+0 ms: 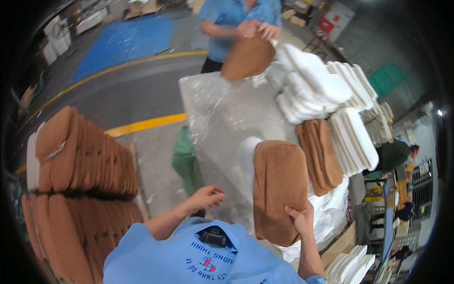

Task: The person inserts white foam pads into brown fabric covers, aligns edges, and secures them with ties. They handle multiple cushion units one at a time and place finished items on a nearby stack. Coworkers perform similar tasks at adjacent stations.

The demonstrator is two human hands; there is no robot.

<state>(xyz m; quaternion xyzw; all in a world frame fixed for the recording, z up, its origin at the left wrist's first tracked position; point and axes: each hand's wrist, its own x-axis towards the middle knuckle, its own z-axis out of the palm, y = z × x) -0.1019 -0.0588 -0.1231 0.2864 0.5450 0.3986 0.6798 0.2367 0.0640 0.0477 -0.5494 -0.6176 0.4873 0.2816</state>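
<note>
A brown fabric-covered cushion (280, 187), long with rounded corners, stands tilted in front of me at the near side of the plastic-covered table (217, 123). My right hand (301, 218) grips its lower right edge, thumb on the brown face and fingers behind it. White padding (248, 154) shows past the cushion's upper left edge; whether it belongs to the cushion I cannot tell. My left hand (206, 198) hovers near the table's near left edge, fingers loosely bent and apart, with nothing in it. Several brown cushions (323, 156) lean together just right of the held one.
Two tall rows of brown cushions (94, 161) stand at my left. White foam pads (314, 78) are piled at the table's far right, with more white pads (352, 139) nearer. Across the table a co-worker (241, 23) holds another brown cushion (248, 57). A green bag (183, 158) hangs beside the table.
</note>
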